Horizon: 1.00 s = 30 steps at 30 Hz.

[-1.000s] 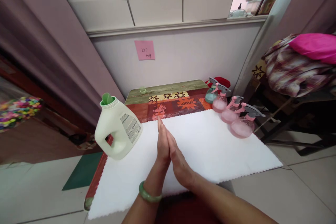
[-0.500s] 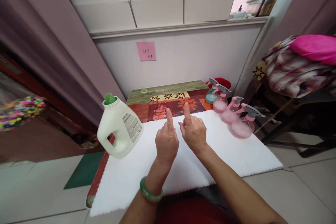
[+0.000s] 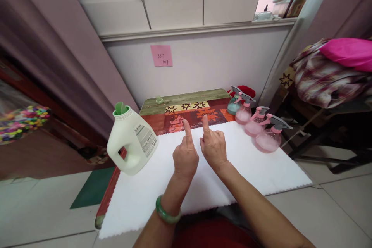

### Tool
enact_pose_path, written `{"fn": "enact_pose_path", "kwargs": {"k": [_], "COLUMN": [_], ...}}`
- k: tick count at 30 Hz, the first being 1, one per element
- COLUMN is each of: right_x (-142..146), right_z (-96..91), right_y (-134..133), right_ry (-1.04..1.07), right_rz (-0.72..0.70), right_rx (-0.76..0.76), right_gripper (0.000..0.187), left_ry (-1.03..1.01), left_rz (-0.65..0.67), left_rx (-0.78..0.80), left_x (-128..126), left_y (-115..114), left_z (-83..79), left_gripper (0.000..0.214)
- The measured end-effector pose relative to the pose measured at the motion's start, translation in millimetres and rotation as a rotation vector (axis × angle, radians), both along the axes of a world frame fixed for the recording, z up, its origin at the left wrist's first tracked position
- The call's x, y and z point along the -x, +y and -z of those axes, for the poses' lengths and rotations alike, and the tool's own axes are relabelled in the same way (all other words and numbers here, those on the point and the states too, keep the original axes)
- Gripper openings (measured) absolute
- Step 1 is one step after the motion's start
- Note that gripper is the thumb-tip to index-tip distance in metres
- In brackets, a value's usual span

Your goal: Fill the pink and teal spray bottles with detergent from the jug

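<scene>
Above the white cloth [image 3: 238, 178] on the table, my left hand [image 3: 186, 157] points away from me with its index finger stretched out and the other fingers curled. Beside it, a small gap apart, my right hand [image 3: 214, 147] makes the same shape, with its index finger raised. Neither hand is seen holding anything; the palms are turned out of sight. Left of my hands stands a pale green detergent jug [image 3: 132, 143] with a handle and an uncapped spout. Nearest my right hand is a row of several spray bottles, among them a pink one [image 3: 267, 141] and a teal one [image 3: 234, 105].
A small green cap [image 3: 159, 100] lies at the table's back left. Behind the table is a white wall with a pink note [image 3: 161, 55]. Folded plaid cloth [image 3: 315, 81] is piled at the right, and a dark curtain [image 3: 58, 27] hangs at the left.
My right hand has turned slightly, its thumb now tucked in closer. My left hand stays almost in place, and the bottles and jug stand where they were.
</scene>
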State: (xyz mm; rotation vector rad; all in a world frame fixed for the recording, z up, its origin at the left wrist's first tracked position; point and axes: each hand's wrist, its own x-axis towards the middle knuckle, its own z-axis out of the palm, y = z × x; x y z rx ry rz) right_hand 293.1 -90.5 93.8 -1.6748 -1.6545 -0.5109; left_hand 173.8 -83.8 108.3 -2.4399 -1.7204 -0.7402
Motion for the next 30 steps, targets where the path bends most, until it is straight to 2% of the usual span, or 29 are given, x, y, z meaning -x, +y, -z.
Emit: {"fn": "enact_pose_path", "kwargs": {"k": [6,12,19,30], "right_x": [-2.9,-7.7,-5.1,-4.6], "right_z": [-3.3,-7.5,-1.3,-4.6], "right_y": [6.1,20.7,15.6,9.4], "right_ry": [-0.007,-0.047,-0.026,-0.016], "right_rz": [0.016,0.069,0.029,0.037], "right_rx": [0.097,0.193,0.185,0.234], "right_gripper": [0.092,0.098,0.097,0.097], "left_ry": [0.029,0.030,0.004,0.036], "left_rz": [-0.009,-0.018,0.015,0.003], "left_rx": [0.093,0.225,0.191,0.233], "left_x": [-3.1,-10.0,-10.9,-10.4], "left_y": [11.0,27.7,18.4,11.9], "left_z": [-10.5,-20.6,-15.0,-21.0], "left_gripper": [0.094,0.099,0.097,0.098]}}
